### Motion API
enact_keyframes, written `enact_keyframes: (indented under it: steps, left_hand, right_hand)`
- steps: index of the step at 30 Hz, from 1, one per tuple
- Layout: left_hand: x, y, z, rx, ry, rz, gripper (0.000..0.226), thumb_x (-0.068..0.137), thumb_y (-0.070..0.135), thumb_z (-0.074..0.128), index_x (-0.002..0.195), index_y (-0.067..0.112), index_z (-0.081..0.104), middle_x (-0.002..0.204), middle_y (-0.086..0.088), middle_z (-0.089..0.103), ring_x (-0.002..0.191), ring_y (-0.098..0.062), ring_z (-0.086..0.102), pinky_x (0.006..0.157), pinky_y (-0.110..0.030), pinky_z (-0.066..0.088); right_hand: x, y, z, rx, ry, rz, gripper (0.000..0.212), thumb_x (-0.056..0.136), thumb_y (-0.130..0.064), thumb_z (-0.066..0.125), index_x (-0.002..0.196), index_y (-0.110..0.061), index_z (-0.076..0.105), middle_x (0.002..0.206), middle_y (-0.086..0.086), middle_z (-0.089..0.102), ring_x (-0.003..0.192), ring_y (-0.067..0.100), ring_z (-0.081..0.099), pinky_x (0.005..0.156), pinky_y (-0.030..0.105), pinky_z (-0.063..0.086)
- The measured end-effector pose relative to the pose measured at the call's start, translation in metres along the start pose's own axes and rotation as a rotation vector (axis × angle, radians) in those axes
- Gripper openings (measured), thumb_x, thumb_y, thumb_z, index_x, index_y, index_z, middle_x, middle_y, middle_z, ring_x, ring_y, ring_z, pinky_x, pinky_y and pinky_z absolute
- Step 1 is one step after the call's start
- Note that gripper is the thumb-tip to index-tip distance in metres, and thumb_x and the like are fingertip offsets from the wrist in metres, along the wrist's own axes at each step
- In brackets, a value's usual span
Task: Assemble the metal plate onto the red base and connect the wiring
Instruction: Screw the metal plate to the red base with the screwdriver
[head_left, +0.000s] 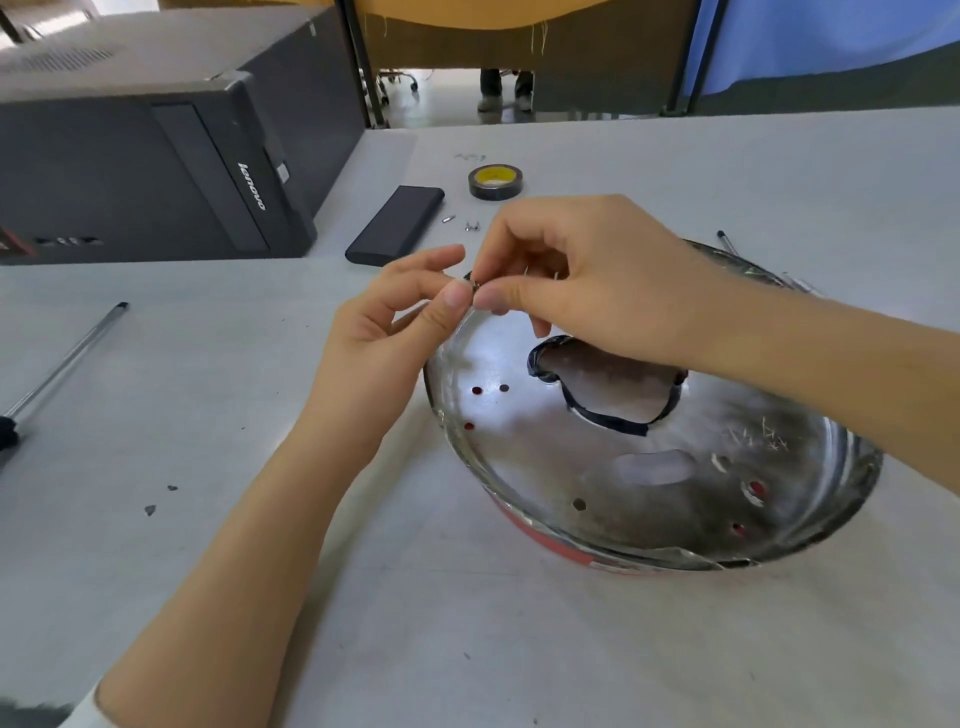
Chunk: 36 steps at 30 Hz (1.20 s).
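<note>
A shiny round metal plate (639, 467) with a tape-edged cut-out and several small holes lies on the red base (550, 543), whose rim shows under the plate's near edge. Above the plate's far left rim, my left hand (395, 332) and my right hand (576, 270) meet fingertip to fingertip. Both pinch a tiny metal part (474, 286) between thumb and fingers. What the small part is cannot be made out. No wiring shows clearly.
A black computer case (156, 156) lies at the back left. A dark flat box (397, 226), a roll of black tape (496, 182) and small metal bits (470, 224) lie beyond the hands. A long rod-like tool (67, 358) lies at the left.
</note>
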<state>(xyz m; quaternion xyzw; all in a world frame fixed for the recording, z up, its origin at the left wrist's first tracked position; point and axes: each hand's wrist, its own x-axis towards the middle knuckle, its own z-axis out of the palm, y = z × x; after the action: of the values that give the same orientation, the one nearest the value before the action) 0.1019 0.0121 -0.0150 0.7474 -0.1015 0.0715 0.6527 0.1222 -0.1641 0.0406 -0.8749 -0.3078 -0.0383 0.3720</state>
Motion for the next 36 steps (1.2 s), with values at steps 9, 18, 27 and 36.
enact_keyframes:
  steps: [9, 18, 27, 36]
  left_hand:
    - [-0.001, -0.007, 0.010, -0.028, 0.054, -0.124, 0.036, 0.088, 0.049, 0.048, 0.118, 0.035, 0.063, 0.125, 0.013, 0.063, 0.121, -0.006, 0.057, 0.109, -0.039, 0.042]
    - [0.002, -0.010, 0.021, -0.149, 0.048, -0.280, 0.031, 0.098, 0.047, 0.045, 0.088, 0.045, 0.074, 0.097, 0.022, 0.073, 0.096, 0.002, 0.068, 0.089, -0.031, 0.048]
    - [0.005, -0.009, 0.019, -0.243, -0.076, -0.325, 0.042, 0.103, 0.043, 0.033, 0.117, 0.023, 0.067, 0.106, 0.004, 0.075, 0.102, -0.014, 0.070, 0.091, -0.039, 0.049]
    - [0.004, -0.010, 0.019, -0.182, -0.125, -0.323, 0.043, 0.103, 0.044, 0.031, 0.113, 0.029, 0.070, 0.107, 0.007, 0.074, 0.103, -0.012, 0.070, 0.094, -0.039, 0.048]
  right_hand:
    - [-0.003, 0.014, -0.006, 0.151, -0.093, 0.215, 0.005, 0.081, -0.026, 0.072, 0.080, -0.022, 0.069, 0.073, 0.001, 0.071, 0.062, 0.010, 0.068, 0.065, 0.023, 0.058]
    - [-0.016, 0.032, -0.009, 0.225, -0.309, 0.468, 0.012, 0.067, -0.035, 0.070, 0.077, -0.028, 0.073, 0.070, -0.007, 0.073, 0.063, 0.006, 0.070, 0.055, 0.012, 0.052]
    - [-0.023, 0.044, -0.007, 0.308, -0.336, 0.506, 0.014, 0.063, -0.034, 0.073, 0.076, -0.030, 0.072, 0.069, 0.003, 0.074, 0.065, 0.019, 0.073, 0.058, 0.025, 0.058]
    - [-0.028, 0.042, -0.006, 0.358, -0.306, 0.516, 0.007, 0.063, -0.023, 0.075, 0.067, -0.024, 0.070, 0.061, 0.005, 0.071, 0.048, 0.010, 0.066, 0.043, 0.015, 0.049]
